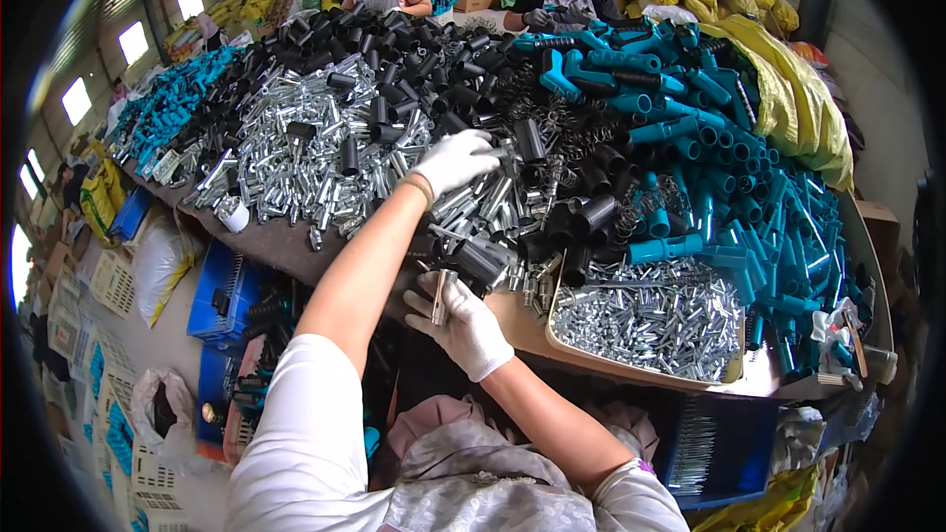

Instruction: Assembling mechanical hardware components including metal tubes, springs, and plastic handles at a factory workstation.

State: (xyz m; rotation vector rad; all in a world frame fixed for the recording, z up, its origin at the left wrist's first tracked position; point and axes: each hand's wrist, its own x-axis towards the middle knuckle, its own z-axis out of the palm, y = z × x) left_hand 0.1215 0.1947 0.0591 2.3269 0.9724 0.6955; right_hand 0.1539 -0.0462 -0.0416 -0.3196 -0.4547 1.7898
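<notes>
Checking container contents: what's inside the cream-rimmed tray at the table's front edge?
Small silvery metal pieces are heaped inside the tray; its floor and the pieces lower down are covered.

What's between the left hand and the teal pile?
Head view: silver metal parts beside the left hand, then black sleeves and dark coil springs, up to the teal pile.
</notes>
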